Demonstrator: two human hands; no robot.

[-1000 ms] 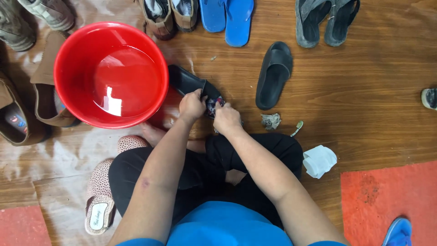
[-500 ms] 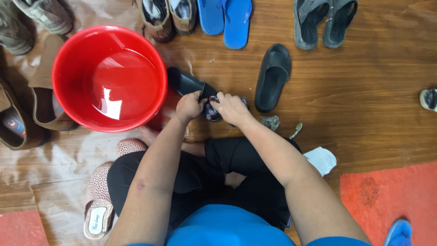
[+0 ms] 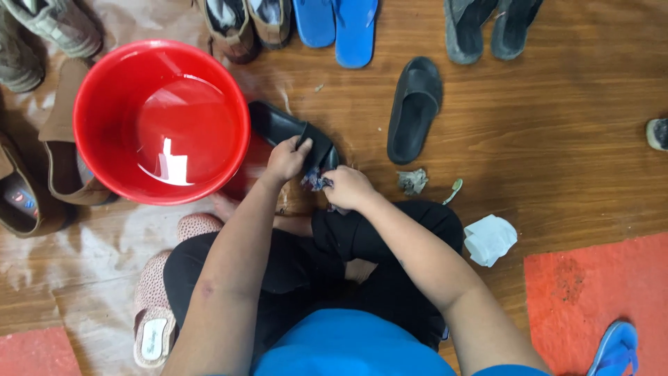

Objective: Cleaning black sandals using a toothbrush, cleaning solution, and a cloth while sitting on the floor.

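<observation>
Two hands work on one black slide sandal beside a red basin.

One black slide sandal (image 3: 289,129) lies on the wooden floor (image 3: 557,139) just right of the red basin (image 3: 161,122), its long axis running diagonally from upper left, near the basin's rim, down to lower right toward the person's knees. The left hand (image 3: 287,160) is closed over the sandal's strap, fingers curled around its edge. The right hand (image 3: 348,186) is closed on a dark, crumpled rag (image 3: 314,181), pressed against the sandal's lower right end. A second black slide sandal (image 3: 414,110) lies apart to the right, nearly upright in the view. Near it sit a grey wad (image 3: 412,181), a small green brush (image 3: 452,190) and a white cloth (image 3: 489,239).
</observation>
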